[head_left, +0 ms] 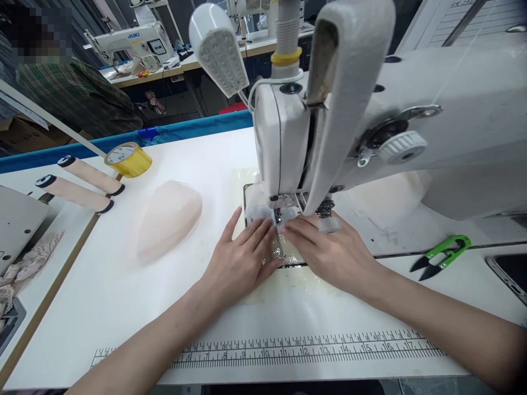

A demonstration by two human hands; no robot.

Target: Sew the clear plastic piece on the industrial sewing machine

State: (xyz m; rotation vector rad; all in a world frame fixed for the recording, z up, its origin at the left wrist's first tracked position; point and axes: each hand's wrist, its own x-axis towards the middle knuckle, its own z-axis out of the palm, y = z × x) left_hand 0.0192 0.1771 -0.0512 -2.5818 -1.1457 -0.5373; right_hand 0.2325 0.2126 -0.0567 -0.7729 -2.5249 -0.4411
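Both hands lie at the needle area of a white sewing machine (284,137). My left hand (241,255) rests flat left of the presser foot (278,216), its fingers stretched out and its thumb apart. From the other side, my right hand (329,249) reaches in with extended fingers, their tips close to the foot. Under and between the fingertips is the shiny, clear-covered needle plate area (284,252); I cannot make out any fabric there. A pale, beige moulded cup (171,219) sits on the table to the left. Another pale piece (389,195) lies behind the right arm, under the machine.
Green thread snips (442,257) lie at the right. Two thread cones (78,193) and a yellow tape roll (128,159) are at the left. A printed ruler (263,351) runs along the front edge. Beyond the blue cloth edge (197,129), a person (74,93) sits near another sewing machine (135,46).
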